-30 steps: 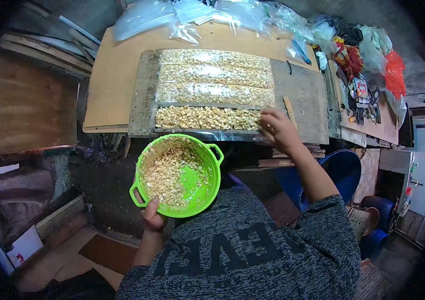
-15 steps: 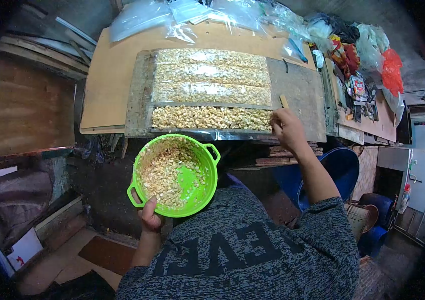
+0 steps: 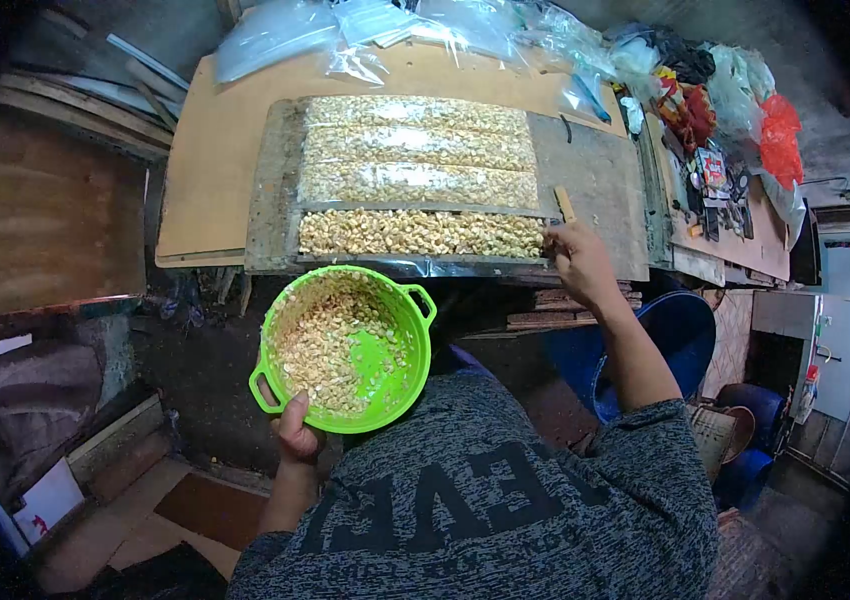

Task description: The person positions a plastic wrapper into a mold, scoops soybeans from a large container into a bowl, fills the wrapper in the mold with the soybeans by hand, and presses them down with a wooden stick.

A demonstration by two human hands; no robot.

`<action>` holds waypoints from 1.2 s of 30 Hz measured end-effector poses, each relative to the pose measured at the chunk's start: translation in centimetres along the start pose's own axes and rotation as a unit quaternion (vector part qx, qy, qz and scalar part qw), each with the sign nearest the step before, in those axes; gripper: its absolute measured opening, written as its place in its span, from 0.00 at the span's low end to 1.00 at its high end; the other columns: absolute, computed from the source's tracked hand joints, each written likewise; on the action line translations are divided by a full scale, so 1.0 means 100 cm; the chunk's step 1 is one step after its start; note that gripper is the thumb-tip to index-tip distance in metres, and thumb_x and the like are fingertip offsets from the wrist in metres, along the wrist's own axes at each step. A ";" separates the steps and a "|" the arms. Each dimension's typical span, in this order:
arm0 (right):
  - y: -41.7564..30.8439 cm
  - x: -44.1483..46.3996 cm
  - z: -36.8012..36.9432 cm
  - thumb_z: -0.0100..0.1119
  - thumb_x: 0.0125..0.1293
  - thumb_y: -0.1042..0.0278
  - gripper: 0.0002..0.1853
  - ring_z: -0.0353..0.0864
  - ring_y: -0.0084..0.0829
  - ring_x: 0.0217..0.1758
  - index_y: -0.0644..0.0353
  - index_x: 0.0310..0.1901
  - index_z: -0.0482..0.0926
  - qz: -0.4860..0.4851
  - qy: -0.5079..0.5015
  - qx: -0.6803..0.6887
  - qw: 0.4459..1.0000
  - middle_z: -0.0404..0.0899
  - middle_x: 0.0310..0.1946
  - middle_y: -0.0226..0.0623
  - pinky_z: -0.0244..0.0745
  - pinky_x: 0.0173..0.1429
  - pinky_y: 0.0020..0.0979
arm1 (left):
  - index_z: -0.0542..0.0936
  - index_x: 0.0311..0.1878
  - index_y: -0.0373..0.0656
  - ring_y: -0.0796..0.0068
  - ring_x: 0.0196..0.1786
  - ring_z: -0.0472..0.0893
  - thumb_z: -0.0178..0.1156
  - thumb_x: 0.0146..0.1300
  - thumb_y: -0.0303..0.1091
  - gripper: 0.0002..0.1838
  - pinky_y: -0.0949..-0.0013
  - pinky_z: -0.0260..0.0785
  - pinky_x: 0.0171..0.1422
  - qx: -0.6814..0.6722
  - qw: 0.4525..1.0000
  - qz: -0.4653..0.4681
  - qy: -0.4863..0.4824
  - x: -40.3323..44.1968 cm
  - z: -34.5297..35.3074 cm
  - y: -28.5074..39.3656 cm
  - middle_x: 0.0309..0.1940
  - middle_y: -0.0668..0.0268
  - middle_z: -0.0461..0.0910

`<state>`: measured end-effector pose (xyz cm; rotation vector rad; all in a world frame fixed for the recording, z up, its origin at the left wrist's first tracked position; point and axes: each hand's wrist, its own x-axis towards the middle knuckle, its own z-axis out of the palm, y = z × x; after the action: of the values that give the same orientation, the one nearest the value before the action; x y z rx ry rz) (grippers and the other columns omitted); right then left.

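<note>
My left hand grips the lower left rim of a bright green two-handled plastic basket, thumb over the edge. Pale, nut-like pieces cover much of its inside, and bare green shows at the lower right. My right hand is at the right end of an uncovered row of similar pieces, fingers curled in; what they hold, if anything, is too small to make out. Just above it lies a small wooden stick or handle. Behind that row, several more rows lie under shiny clear plastic.
The rows rest on a dark board on a light wooden table. Clear plastic sheets lie along the back. Bags, a red one among them, and clutter crowd the right. A blue barrel stands below my right arm.
My right hand has shifted slightly down relative to the wooden stick, its fingers still at the row's end. The view has moved slightly. My left hand holds the basket as before.
</note>
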<state>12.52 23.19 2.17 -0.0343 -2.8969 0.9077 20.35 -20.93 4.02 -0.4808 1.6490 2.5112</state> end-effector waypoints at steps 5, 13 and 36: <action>-0.007 -0.006 -0.005 0.54 0.48 0.85 0.16 0.77 0.50 0.46 0.61 0.39 0.82 -0.008 -0.014 -0.038 0.999 0.77 0.38 0.45 0.73 0.51 0.42 | 0.56 0.73 0.42 0.49 0.63 0.74 0.48 0.60 0.32 0.35 0.49 0.70 0.68 -0.024 1.000 -0.003 -0.014 0.001 -0.001 0.001 0.65 0.48 0.67; -0.012 -0.009 -0.005 0.57 0.47 0.83 0.13 0.77 0.49 0.46 0.59 0.35 0.82 -0.052 -0.028 -0.091 0.994 0.77 0.38 0.43 0.73 0.51 0.44 | 0.56 0.72 0.41 0.50 0.64 0.73 0.47 0.60 0.32 0.34 0.49 0.69 0.69 -0.013 1.000 -0.013 -0.012 0.000 -0.001 0.002 0.65 0.48 0.67; -0.009 -0.015 -0.007 0.56 0.47 0.84 0.12 0.74 0.49 0.50 0.61 0.35 0.79 0.022 0.070 -0.113 0.991 0.76 0.45 0.44 0.71 0.55 0.44 | 0.57 0.72 0.41 0.50 0.64 0.72 0.50 0.58 0.34 0.36 0.49 0.69 0.68 -0.021 0.999 -0.022 0.014 -0.007 0.008 0.006 0.65 0.48 0.67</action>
<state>14.10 22.73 3.12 -0.1721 -2.8605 0.5552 20.69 -20.36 5.01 -0.5517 1.5795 2.5235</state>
